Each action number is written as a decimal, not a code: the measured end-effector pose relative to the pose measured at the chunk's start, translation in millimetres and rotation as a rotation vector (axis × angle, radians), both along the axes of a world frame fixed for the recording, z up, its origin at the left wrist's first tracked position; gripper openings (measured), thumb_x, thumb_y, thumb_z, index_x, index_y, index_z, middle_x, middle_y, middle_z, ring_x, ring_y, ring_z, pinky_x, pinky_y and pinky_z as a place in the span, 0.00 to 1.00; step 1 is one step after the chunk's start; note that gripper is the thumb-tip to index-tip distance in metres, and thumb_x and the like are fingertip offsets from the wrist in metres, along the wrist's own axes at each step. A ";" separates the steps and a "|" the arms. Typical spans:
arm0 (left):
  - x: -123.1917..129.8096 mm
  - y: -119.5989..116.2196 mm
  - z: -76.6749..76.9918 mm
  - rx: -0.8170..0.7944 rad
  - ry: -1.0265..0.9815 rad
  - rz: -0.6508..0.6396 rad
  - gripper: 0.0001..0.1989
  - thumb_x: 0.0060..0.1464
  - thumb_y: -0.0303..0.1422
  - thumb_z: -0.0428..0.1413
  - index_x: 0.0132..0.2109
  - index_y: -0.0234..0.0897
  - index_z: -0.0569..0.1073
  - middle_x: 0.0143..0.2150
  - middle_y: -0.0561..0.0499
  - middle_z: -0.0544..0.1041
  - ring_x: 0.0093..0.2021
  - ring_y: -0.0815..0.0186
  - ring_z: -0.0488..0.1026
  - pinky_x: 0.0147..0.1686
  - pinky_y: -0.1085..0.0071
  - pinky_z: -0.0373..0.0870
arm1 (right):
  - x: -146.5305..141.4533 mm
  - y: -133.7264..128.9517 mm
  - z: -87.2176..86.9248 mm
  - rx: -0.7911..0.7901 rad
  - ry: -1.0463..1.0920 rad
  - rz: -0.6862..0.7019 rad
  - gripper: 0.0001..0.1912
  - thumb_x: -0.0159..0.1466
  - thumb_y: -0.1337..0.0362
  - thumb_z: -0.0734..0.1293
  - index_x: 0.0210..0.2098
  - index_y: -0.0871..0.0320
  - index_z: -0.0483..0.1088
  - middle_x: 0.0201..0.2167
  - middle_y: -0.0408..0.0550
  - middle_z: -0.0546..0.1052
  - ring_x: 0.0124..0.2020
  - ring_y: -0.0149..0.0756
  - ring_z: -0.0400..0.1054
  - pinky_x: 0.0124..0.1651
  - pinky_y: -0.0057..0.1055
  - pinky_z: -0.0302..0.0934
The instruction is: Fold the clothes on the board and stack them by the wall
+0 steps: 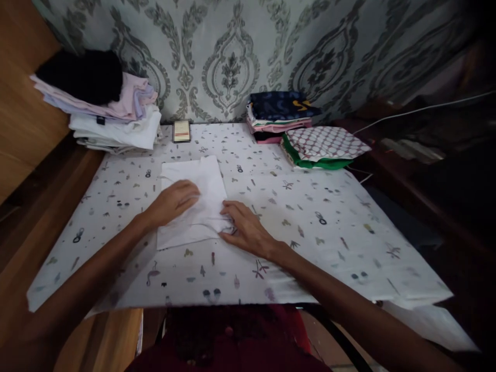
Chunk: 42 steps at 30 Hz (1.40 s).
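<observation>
A white garment (209,178), folded into a rough rectangle, lies on the table left of the middle. Resting on top of it is my left hand (176,201), palm down with the fingers stretched out and slightly bent. At the garment's right edge, my right hand (248,227) has its thumb and fingers around a bunched bit of the cloth. Small creases show near the lower right corner of the garment. What kind of garment it is cannot be made out.
A white patterned cloth (310,258) covers the table. Folded clothes (112,124) are piled at the back left, beside a small framed card (181,131). Two more piles stand at the back right: dark-topped clothes (279,106) and a checked cloth (325,143) over green. A white cable (422,107) hangs at right.
</observation>
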<state>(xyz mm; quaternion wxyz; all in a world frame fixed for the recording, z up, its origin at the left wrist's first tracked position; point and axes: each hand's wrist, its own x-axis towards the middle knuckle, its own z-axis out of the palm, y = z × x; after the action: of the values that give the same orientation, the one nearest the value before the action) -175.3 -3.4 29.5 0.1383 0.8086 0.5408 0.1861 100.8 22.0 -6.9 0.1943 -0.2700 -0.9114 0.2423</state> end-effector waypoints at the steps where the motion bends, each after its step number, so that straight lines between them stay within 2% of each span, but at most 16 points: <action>1: 9.1 -8.7 1.7 -0.016 -0.001 -0.090 0.18 0.68 0.43 0.43 0.49 0.38 0.73 0.51 0.43 0.76 0.53 0.57 0.71 0.53 0.61 0.68 | 1.0 -1.6 -0.3 0.018 0.023 -0.013 0.19 0.62 0.61 0.69 0.52 0.57 0.66 0.59 0.60 0.68 0.62 0.51 0.61 0.60 0.49 0.62; 3: 25.0 -23.1 0.3 -0.034 0.059 -0.223 0.13 0.68 0.39 0.47 0.47 0.39 0.73 0.46 0.46 0.75 0.47 0.59 0.71 0.46 0.63 0.69 | 1.6 -5.0 -1.4 0.062 0.050 -0.019 0.15 0.61 0.65 0.69 0.47 0.57 0.67 0.55 0.59 0.69 0.59 0.50 0.63 0.58 0.49 0.64; 5: 36.2 -32.3 -4.6 -0.009 0.156 -0.261 0.10 0.66 0.36 0.49 0.49 0.40 0.71 0.47 0.46 0.74 0.46 0.60 0.70 0.44 0.63 0.68 | 1.6 -7.7 -3.2 0.102 0.061 -0.015 0.13 0.61 0.67 0.68 0.45 0.56 0.68 0.53 0.58 0.69 0.57 0.50 0.63 0.56 0.49 0.65; 10: 50.7 -38.4 -10.7 0.087 0.342 -0.164 0.10 0.65 0.32 0.50 0.52 0.41 0.68 0.46 0.48 0.74 0.46 0.60 0.69 0.41 0.64 0.66 | 0.2 -11.4 -4.4 0.156 0.114 -0.071 0.07 0.64 0.71 0.63 0.40 0.57 0.70 0.48 0.56 0.71 0.50 0.46 0.66 0.49 0.45 0.68; 16: 72.8 -44.9 -5.9 0.138 0.447 -0.052 0.15 0.64 0.42 0.53 0.50 0.37 0.70 0.44 0.45 0.76 0.44 0.56 0.71 0.39 0.63 0.70 | -1.4 -20.6 4.7 0.128 0.164 -0.167 0.04 0.65 0.70 0.63 0.35 0.56 0.67 0.35 0.49 0.71 0.39 0.40 0.67 0.43 0.38 0.65; 21: 88.9 -53.7 -5.4 0.129 0.518 0.018 0.09 0.65 0.31 0.49 0.47 0.37 0.73 0.41 0.44 0.77 0.43 0.56 0.72 0.36 0.64 0.71 | 1.8 -24.5 4.4 0.106 0.021 -0.230 0.08 0.60 0.75 0.62 0.34 0.55 0.65 0.31 0.46 0.70 0.35 0.38 0.64 0.40 0.34 0.61; 26: 89.7 -62.6 1.5 0.096 0.524 -0.011 0.13 0.64 0.29 0.50 0.52 0.36 0.73 0.48 0.42 0.77 0.49 0.52 0.72 0.43 0.57 0.73 | 8.2 -32.2 0.5 0.160 -0.041 -0.179 0.11 0.58 0.77 0.60 0.35 0.56 0.67 0.35 0.49 0.71 0.37 0.39 0.65 0.41 0.34 0.61; 30: 82.5 -61.4 11.2 0.055 0.440 -0.064 0.15 0.65 0.38 0.51 0.54 0.36 0.73 0.51 0.42 0.77 0.51 0.52 0.72 0.50 0.52 0.71 | 18.5 -36.1 4.7 0.167 -0.009 -0.114 0.11 0.58 0.75 0.61 0.36 0.57 0.70 0.34 0.48 0.72 0.36 0.39 0.66 0.41 0.35 0.62; 32: 79.5 -56.9 10.0 0.073 0.377 -0.122 0.19 0.67 0.43 0.49 0.57 0.37 0.71 0.55 0.42 0.76 0.56 0.53 0.71 0.59 0.50 0.65 | 21.8 -28.6 12.6 0.099 0.043 -0.095 0.08 0.60 0.73 0.61 0.34 0.56 0.70 0.32 0.47 0.72 0.34 0.37 0.67 0.39 0.34 0.63; 34: 78.9 -51.0 2.3 0.103 0.332 -0.192 0.23 0.68 0.45 0.45 0.63 0.38 0.66 0.62 0.43 0.72 0.65 0.55 0.65 0.67 0.51 0.54 | 17.9 -12.5 23.1 0.033 0.100 -0.111 0.09 0.64 0.69 0.60 0.32 0.56 0.70 0.30 0.46 0.73 0.33 0.37 0.68 0.38 0.34 0.64; 36: 80.7 -45.5 -9.7 0.099 0.307 -0.260 0.28 0.69 0.48 0.42 0.68 0.39 0.60 0.68 0.43 0.66 0.71 0.58 0.57 0.70 0.53 0.45 | 2.7 10.1 31.9 0.026 0.119 -0.138 0.12 0.68 0.66 0.58 0.35 0.57 0.73 0.34 0.50 0.76 0.38 0.40 0.71 0.43 0.36 0.66; 38: 83.6 -42.1 -21.8 0.064 0.289 -0.305 0.32 0.68 0.51 0.41 0.70 0.38 0.55 0.71 0.43 0.62 0.73 0.59 0.53 0.71 0.55 0.42 | -23.3 35.6 34.3 0.057 0.070 -0.105 0.15 0.69 0.63 0.57 0.45 0.60 0.74 0.45 0.56 0.78 0.50 0.44 0.71 0.54 0.41 0.65; 40: 85.7 -41.3 -30.2 0.042 0.277 -0.332 0.34 0.68 0.52 0.40 0.72 0.38 0.52 0.73 0.42 0.58 0.74 0.59 0.50 0.72 0.56 0.39 | -54.5 60.8 28.4 0.078 -0.051 -0.011 0.21 0.70 0.61 0.56 0.57 0.63 0.70 0.60 0.62 0.71 0.63 0.46 0.63 0.64 0.42 0.57; 42: 86.3 -42.6 -33.4 0.038 0.268 -0.351 0.34 0.68 0.51 0.40 0.73 0.38 0.48 0.74 0.43 0.53 0.75 0.60 0.47 0.72 0.56 0.37 | -83.8 84.6 16.8 0.082 -0.190 0.045 0.27 0.72 0.58 0.55 0.64 0.66 0.63 0.68 0.64 0.62 0.70 0.47 0.53 0.70 0.44 0.49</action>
<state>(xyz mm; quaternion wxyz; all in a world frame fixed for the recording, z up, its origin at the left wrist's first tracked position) -89.0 -46.0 -4.0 0.0801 0.9103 0.4016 0.0601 17.0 106.6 10.0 0.1122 -0.2631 -0.9407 0.1822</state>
